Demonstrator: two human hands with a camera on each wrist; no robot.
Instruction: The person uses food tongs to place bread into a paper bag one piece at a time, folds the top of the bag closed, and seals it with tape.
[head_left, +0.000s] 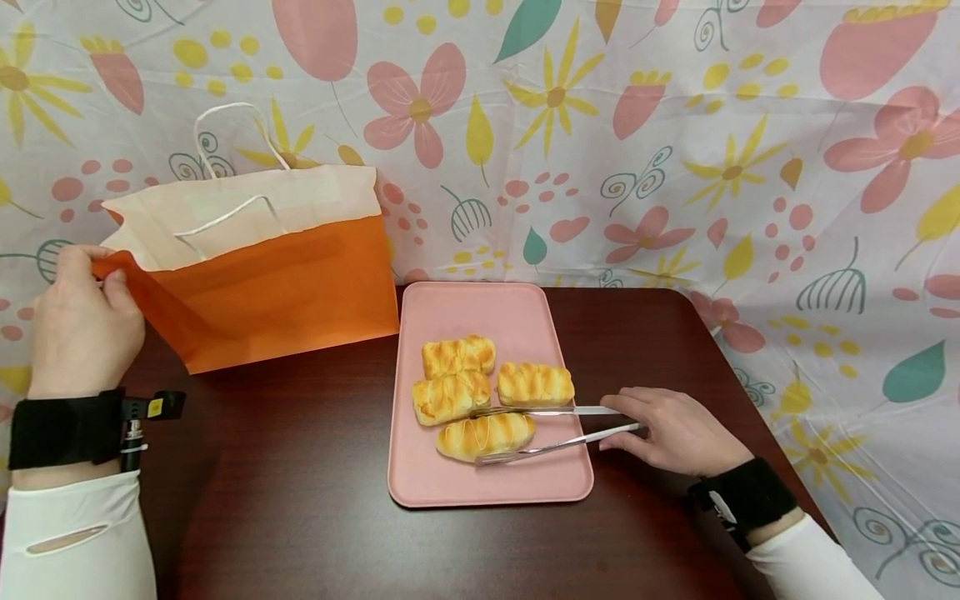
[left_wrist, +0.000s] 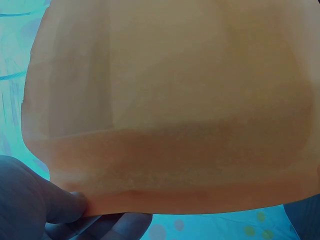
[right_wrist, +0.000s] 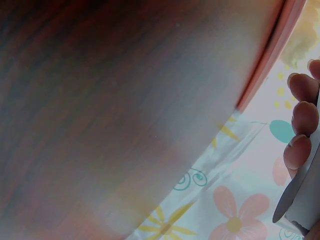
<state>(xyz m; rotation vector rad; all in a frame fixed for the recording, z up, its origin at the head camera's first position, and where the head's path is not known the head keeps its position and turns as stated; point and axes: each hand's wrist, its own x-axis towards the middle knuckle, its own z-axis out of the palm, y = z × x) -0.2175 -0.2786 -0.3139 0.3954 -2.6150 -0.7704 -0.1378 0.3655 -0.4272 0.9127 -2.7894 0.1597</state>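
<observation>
An orange paper bag (head_left: 292, 283) with a cream inside and white handles lies on its side at the left. My left hand (head_left: 86, 321) pinches the edge of its side between thumb and fingers; the left wrist view shows the thumb and fingertips on the paper (left_wrist: 185, 165). In my right hand (head_left: 675, 429) is a pair of metal tongs (head_left: 555, 410). The tongs' arms straddle the nearest bread roll (head_left: 480, 435) on a pink tray (head_left: 480, 312); whether they touch it I cannot tell. The right wrist view catches the fingers (right_wrist: 304, 117) around the tongs' handle (right_wrist: 300, 195).
More bread rolls lie on the tray: two at the left (head_left: 450, 397) touching each other, one at the right (head_left: 534, 383). The tray stands on a dark wooden table (head_left: 300, 483), right of the bag. A flower-patterned cloth (head_left: 645, 167) hangs behind the table.
</observation>
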